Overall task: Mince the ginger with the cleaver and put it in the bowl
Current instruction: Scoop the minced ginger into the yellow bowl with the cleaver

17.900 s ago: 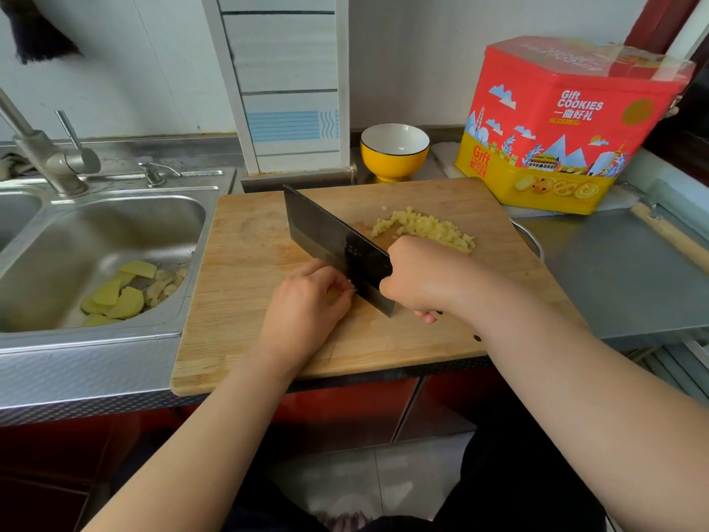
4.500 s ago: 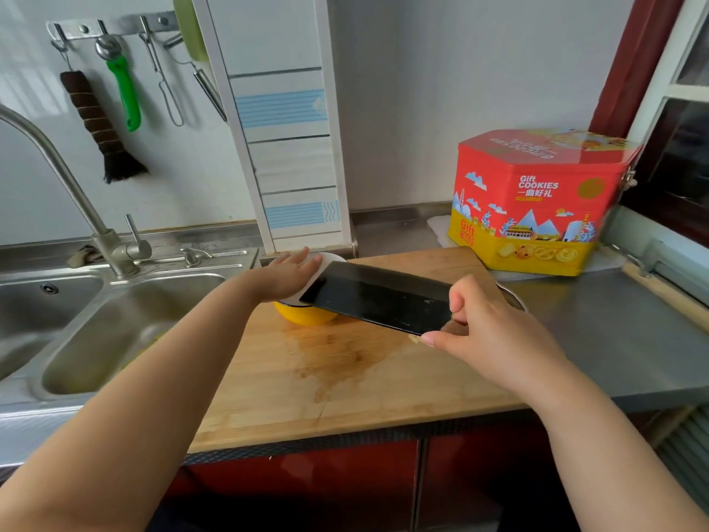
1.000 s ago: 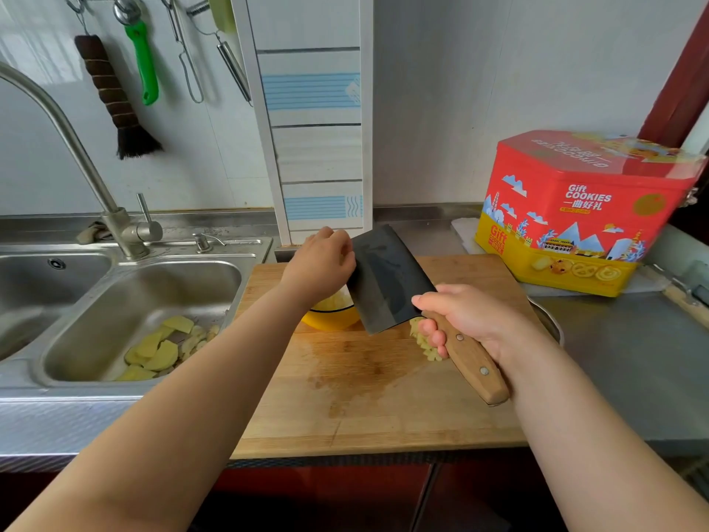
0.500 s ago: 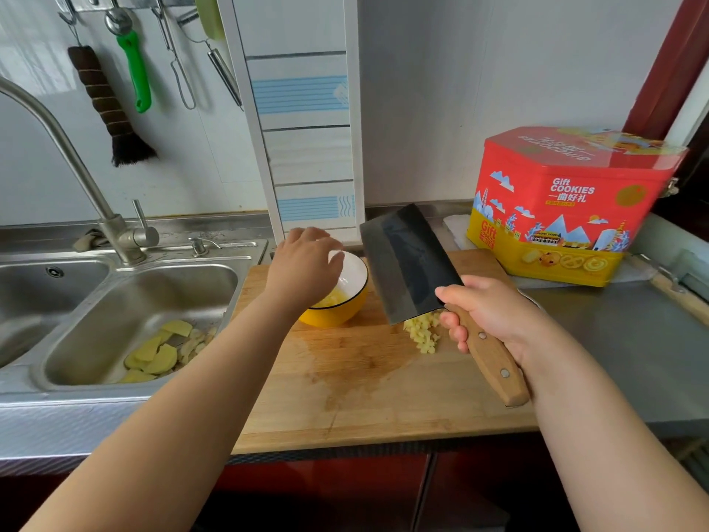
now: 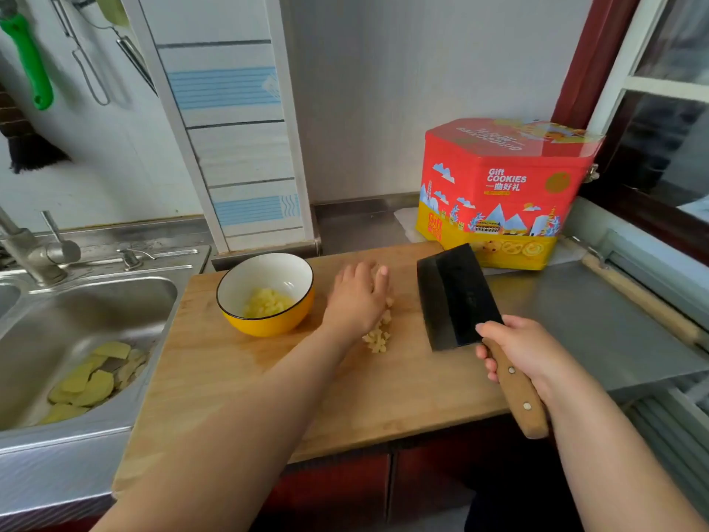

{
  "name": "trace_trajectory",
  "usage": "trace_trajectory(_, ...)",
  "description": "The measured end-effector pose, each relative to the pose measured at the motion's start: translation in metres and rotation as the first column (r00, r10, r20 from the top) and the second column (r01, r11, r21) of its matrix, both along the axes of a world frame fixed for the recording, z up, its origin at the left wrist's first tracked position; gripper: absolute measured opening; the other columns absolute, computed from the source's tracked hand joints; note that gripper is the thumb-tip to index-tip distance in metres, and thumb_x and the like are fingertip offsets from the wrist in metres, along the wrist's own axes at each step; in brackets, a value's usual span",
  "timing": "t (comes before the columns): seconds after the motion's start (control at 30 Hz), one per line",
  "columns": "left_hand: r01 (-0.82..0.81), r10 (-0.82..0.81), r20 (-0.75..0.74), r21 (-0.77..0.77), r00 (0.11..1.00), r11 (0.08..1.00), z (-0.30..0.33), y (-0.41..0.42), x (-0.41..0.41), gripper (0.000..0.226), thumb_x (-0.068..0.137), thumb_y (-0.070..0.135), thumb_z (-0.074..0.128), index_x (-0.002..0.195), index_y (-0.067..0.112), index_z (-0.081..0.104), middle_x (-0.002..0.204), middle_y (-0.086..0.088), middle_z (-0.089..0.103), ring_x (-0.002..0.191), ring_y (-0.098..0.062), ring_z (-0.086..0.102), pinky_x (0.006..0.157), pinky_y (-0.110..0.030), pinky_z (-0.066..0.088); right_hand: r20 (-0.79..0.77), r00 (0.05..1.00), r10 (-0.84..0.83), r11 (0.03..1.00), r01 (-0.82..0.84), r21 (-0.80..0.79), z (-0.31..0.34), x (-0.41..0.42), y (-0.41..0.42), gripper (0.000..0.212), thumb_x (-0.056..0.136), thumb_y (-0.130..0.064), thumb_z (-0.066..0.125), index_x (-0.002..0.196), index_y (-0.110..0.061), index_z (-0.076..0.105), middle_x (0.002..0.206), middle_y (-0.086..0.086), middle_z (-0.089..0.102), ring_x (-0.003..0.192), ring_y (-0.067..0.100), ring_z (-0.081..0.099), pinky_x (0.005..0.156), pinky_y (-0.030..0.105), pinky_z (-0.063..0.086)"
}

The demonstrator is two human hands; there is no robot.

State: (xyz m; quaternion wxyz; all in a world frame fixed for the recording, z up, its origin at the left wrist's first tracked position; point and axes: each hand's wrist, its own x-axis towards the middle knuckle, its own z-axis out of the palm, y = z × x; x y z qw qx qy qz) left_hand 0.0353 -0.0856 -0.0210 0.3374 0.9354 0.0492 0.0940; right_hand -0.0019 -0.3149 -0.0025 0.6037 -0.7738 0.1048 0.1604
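A wooden cutting board [image 5: 238, 382] spans the steel tabletop [image 5: 583, 320] beside the sink [image 5: 69, 339]. The left hand [image 5: 356, 301] lies spread over minced ginger [image 5: 378, 335], right of the yellow bowl [image 5: 264, 293]; the right hand [image 5: 525, 351] grips the dark wooden-handled cleaver [image 5: 456, 297].

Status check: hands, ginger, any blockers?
Right hand gripping dark wooden-handled cleaver. Left hand on loose minced ginger on wooden cutting board. Part already in yellow bowl. No blockers.
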Motion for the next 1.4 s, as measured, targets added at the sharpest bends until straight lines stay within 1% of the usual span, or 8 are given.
trace_trajectory(0.2, -0.101, 0.123, -0.249, 0.100, 0.961, 0.990, -0.020, 0.018, 0.034, 0.075, 0.094, 0.064, 0.003, 0.152, 0.018, 0.015, 0.161, -0.006, 0.009, 0.148, -0.027, 0.005, 0.118, -0.049, 0.011, -0.015, 1.000, -0.010, 0.999, 0.009, -0.033, -0.007, 0.019, -0.003, 0.017, 0.097, -0.018, 0.056, 0.110, -0.007, 0.056, 0.064, 0.008, 0.064, 0.046, 0.015, 0.055, 0.048, 0.029, 0.051)
trace_trajectory(0.33, 0.002, 0.018, -0.212, 0.098, 0.977, 0.995, -0.018, 0.014, 0.029, 0.070, 0.095, 0.063, 0.005, 0.150, 0.023, 0.024, 0.158, -0.003, 0.022, 0.145, -0.026, 0.019, 0.115, -0.045, 0.016, -0.025, 0.998, 0.064, 0.996, -0.065, -0.063, -0.002, 0.040, 0.005, 0.014, 0.098, -0.020, 0.056, 0.110, -0.012, 0.057, 0.065, 0.007, 0.064, 0.051, 0.017, 0.055, 0.055, 0.032, 0.050)
trace_trajectory(0.57, 0.154, -0.193, -0.130, -0.260, 0.973, 0.953, -0.013, 0.020, 0.005, 0.061, 0.096, 0.062, 0.014, 0.137, 0.031, 0.046, 0.139, 0.008, 0.050, 0.129, -0.013, 0.044, 0.100, -0.028, 0.029, -0.083, 0.941, 0.328, 0.920, -0.338, -0.198, 0.010, 0.064, 0.018, 0.044, 0.096, -0.029, 0.059, 0.136, -0.012, 0.049, 0.067, 0.004, 0.064, 0.052, 0.014, 0.056, 0.054, 0.030, 0.052)
trace_trajectory(0.67, 0.019, -0.022, -0.035, -0.088, 0.999, 0.996, -0.014, 0.020, 0.001, 0.059, 0.098, 0.059, 0.016, 0.143, 0.027, 0.037, 0.150, 0.001, 0.037, 0.137, -0.018, 0.034, 0.107, -0.035, 0.030, -0.096, 0.920, 0.379, 0.894, -0.391, -0.217, 0.011, 0.061, 0.018, 0.056, 0.096, -0.028, 0.059, 0.146, -0.013, 0.039, 0.065, 0.003, 0.063, 0.052, 0.013, 0.055, 0.053, 0.028, 0.051)
trace_trajectory(0.83, -0.134, 0.158, -0.236, 0.113, 0.959, 0.984, -0.019, 0.022, 0.011, 0.075, 0.093, 0.065, 0.005, 0.152, 0.020, 0.012, 0.161, -0.006, 0.002, 0.147, -0.027, -0.006, 0.116, -0.047, 0.003, -0.108, 0.910, 0.399, 0.886, -0.414, -0.208, 0.008, 0.054, 0.015, 0.058, 0.095, -0.028, 0.059, 0.147, -0.012, 0.037, 0.062, 0.002, 0.062, 0.050, 0.012, 0.055, 0.052, 0.028, 0.051)
trace_trajectory(1.17, -0.074, 0.068, -0.067, -0.102, 0.995, 0.992, -0.026, 0.010, 0.007, 0.060, 0.099, 0.057, 0.014, 0.143, 0.022, 0.036, 0.142, -0.003, 0.046, 0.131, -0.022, 0.041, 0.105, -0.039, 0.033, -0.090, 0.940, 0.328, 0.937, -0.336, -0.098, -0.006, 0.019, 0.037, 0.052, 0.097, -0.020, 0.056, 0.145, -0.018, 0.035, 0.059, 0.005, 0.059, 0.047, 0.015, 0.052, 0.046, 0.027, 0.048)
trace_trajectory(1.3, -0.082, 0.094, 0.083, -0.138, 0.992, 0.987, -0.029, -0.004, 0.001, 0.052, 0.101, 0.046, 0.021, 0.135, 0.016, 0.046, 0.132, -0.004, 0.053, 0.124, -0.020, 0.045, 0.106, -0.043, 0.036, -0.081, 0.948, 0.308, 0.950, -0.311, -0.025, -0.016, -0.004, 0.057, 0.030, 0.098, -0.018, 0.053, 0.121, -0.025, 0.036, 0.052, 0.001, 0.058, 0.041, 0.011, 0.052, 0.043, 0.025, 0.046)
trace_trajectory(1.4, -0.089, 0.112, 0.088, -0.235, 0.990, 0.968, -0.026, -0.009, -0.002, 0.050, 0.101, 0.044, 0.021, 0.127, 0.014, 0.051, 0.123, -0.006, 0.057, 0.117, -0.022, 0.049, 0.102, -0.045, 0.040, -0.056, 0.966, 0.253, 0.967, -0.252, 0.034, -0.019, -0.017, 0.069, 0.041, 0.098, -0.015, 0.052, 0.137, -0.019, 0.039, 0.052, 0.001, 0.056, 0.041, 0.011, 0.051, 0.041, 0.024, 0.046)
